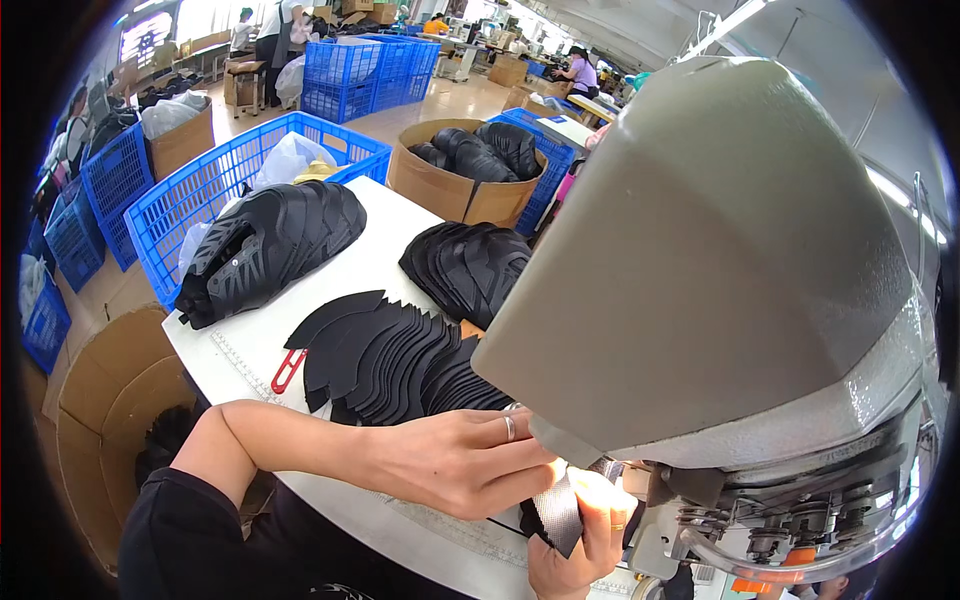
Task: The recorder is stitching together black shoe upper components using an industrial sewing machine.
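My right hand (588,530) is closed on a black shoe piece with a shiny grey woven face (560,510), under a bright light beside the sewing machine (700,290). From the left reaches my left hand (470,465), a ring on one finger, its bent fingers against the same piece. The machine's big grey head hides some of its fingertips. Just behind my left hand, a fanned row of black curved cut pieces (390,360) lies on the white table (310,265). A red thread snipper (289,370) is at the row's left end.
Stacked black shoe uppers (280,240) lie at the table's far left, with another stack (465,265) nearer the machine. A blue crate (150,225) and a round cardboard bin (460,205) stand beyond. Left of me is an open cardboard box (100,420). Several people work farther back.
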Tool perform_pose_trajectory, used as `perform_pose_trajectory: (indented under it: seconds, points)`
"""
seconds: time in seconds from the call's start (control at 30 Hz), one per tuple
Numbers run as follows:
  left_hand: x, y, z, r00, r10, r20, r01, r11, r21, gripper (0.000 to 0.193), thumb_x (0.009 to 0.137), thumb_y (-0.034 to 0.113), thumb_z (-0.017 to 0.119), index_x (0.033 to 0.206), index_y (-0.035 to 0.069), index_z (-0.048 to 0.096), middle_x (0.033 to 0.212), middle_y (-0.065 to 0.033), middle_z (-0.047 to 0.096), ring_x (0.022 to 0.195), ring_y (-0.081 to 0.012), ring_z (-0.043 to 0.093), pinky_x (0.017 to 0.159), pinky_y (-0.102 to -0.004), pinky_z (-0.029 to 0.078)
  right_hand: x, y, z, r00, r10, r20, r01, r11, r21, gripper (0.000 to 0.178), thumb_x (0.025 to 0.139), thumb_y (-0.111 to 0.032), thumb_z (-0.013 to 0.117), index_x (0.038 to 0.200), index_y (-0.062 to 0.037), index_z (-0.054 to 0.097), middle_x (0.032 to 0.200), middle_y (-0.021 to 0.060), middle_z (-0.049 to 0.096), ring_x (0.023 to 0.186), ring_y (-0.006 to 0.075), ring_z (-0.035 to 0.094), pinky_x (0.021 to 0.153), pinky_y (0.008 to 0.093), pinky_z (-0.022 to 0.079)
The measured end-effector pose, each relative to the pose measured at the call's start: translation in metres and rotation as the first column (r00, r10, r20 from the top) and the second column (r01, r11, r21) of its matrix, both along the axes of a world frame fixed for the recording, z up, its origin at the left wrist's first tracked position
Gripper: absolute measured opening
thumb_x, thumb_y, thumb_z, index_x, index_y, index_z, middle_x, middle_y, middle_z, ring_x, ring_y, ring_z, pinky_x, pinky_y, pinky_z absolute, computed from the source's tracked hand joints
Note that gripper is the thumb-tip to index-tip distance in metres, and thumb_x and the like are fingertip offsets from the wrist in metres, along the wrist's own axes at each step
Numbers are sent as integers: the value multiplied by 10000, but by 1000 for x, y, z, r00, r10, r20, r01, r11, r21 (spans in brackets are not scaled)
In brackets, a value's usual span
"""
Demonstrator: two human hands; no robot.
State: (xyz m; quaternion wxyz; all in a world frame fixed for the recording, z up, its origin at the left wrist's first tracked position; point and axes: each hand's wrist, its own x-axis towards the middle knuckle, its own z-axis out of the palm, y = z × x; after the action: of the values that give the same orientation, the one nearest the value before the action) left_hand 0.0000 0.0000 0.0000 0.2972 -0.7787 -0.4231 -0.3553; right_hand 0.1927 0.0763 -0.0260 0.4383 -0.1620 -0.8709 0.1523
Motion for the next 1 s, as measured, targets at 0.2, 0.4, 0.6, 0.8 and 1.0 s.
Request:
perform_pose_trajectory:
  seconds: [0.2, 0.4, 0.6, 0.8, 1.0]
  points:
    - [7, -3, -6, 997, 41, 64, -41, 999, -11, 253, 675, 32, 685, 911, 2, 597, 1023, -101, 542, 853, -179, 602, 637, -254, 549, -6, 2, 5, 990, 50, -132, 0, 936, 352, 200, 762, 115, 662, 934, 12, 653, 932, 156, 664, 850, 331, 639, 742, 421, 491]
    - [2, -5, -1, 998, 24, 65, -23, 1000, -16, 255, 678, 36, 692, 912, -9, 600, 1057, -111, 547, 857, -184, 616, 630, -259, 552, -9, 6, -1, 986, 46, -162, 24, 914, 405, 189, 749, 94, 682, 918, 10, 660, 935, 150, 666, 850, 325, 643, 755, 423, 496]
    - [3, -5, 1, 999, -12, 51, 12, 1000, 5, 285, 652, 32, 704, 912, -19, 600, 1108, -138, 550, 859, -198, 620, 667, -271, 573, -7, 3, 6, 989, 42, -140, 13, 930, 367, 179, 748, 91, 680, 907, 13, 655, 934, 147, 665, 855, 326, 644, 767, 429, 498]
    - [2, -6, 3, 999, 3, 36, -2, 1000, -30, 284, 645, 42, 708, 903, -9, 600, 1162, -151, 558, 870, -197, 629, 736, -292, 601, -8, -1, 12, 992, 42, -116, -3, 946, 323, 168, 746, 88, 679, 895, 15, 650, 933, 143, 664, 861, 327, 644, 781, 436, 500]
    - [6, -5, 1, 996, -34, 87, 35, 999, -11, 254, 663, 43, 700, 891, 9, 592, 1048, -108, 565, 861, -183, 632, 724, -297, 602, 3, 0, 20, 1000, 16, -2, -14, 927, 374, 195, 687, 83, 684, 858, 8, 627, 945, 137, 653, 913, 328, 636, 835, 487, 478]
